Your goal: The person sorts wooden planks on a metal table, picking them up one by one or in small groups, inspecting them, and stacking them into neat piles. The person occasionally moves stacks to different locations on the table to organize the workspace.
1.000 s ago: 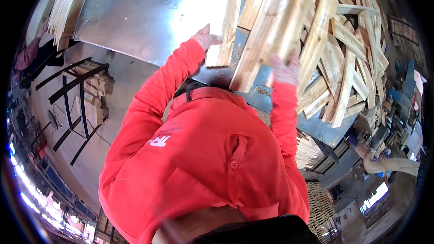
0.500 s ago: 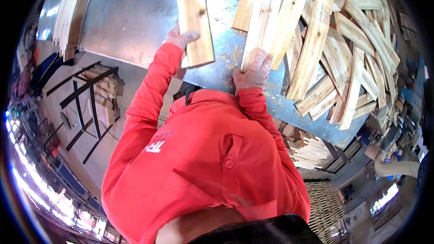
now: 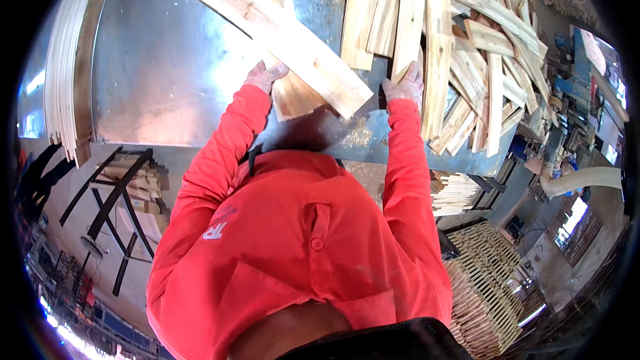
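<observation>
Wooden plank (image 3: 280, 37) gripped by left hand (image 3: 265, 75), angled over metal table (image 3: 167, 60); right hand (image 3: 405, 85) grasps slat (image 3: 408, 20) from pile.

Bright daylight glares off the grey sheet-metal desk (image 3: 167, 73), strongest at its left. Fisheye distortion bends straight edges toward the black rim. The far right background is overexposed and soft.
</observation>
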### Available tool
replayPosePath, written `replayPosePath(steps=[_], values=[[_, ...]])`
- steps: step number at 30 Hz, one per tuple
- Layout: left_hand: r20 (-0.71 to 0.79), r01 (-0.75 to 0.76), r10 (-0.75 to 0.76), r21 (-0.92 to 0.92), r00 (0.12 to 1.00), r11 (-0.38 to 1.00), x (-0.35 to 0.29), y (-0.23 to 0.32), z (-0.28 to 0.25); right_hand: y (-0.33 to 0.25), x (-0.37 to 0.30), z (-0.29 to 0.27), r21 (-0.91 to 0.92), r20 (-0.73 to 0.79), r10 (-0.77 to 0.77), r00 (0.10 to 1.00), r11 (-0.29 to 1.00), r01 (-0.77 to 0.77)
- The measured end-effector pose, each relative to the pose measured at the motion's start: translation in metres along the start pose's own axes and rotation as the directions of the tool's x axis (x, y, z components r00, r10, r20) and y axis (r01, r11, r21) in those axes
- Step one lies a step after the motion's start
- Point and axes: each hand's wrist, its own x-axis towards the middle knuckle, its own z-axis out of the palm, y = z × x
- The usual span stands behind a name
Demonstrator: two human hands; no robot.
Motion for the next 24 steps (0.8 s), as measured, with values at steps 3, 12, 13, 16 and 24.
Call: replayPosePath(steps=[3, 12, 13, 16, 24], values=[[0.147, 0.135, -0.105, -0.212, 0.984, 0.968, -0.005, 0.027, -0.011, -0.011, -0.020, -0.023, 0.272, -0.111, -0.120, 0.987, 0.951, 0.147], [0.082, -0.151, 0.135, 0.248, 0.987, 0.957, -0.036, 0.052, -0.014, -0.159, -0.111, 0.032, 0.264, -0.084, -0.666, 0.741, 0.702, 0.661], [0.045, -0.166, 0.161, 0.395, 0.986, 0.903, -0.029, 0.056, -0.016, -0.178, -0.117, 0.052, 0.682, 0.281, -0.550, 0.786, 0.691, 0.239], [-0.139, -0.012, 0.199, 0.791, 0.970, 0.612, -0.019, 0.069, -0.032, -0.195, -0.144, 0.023, 0.732, 0.307, -0.831, 0.464, 0.518, 0.442], [-0.382, 0.357, 0.223, 0.923, 0.897, 0.145, -0.049, 0.117, 0.030, -0.138, 0.048, -0.043, 0.273, -0.102, -0.083, 0.991, 0.956, 0.109]])
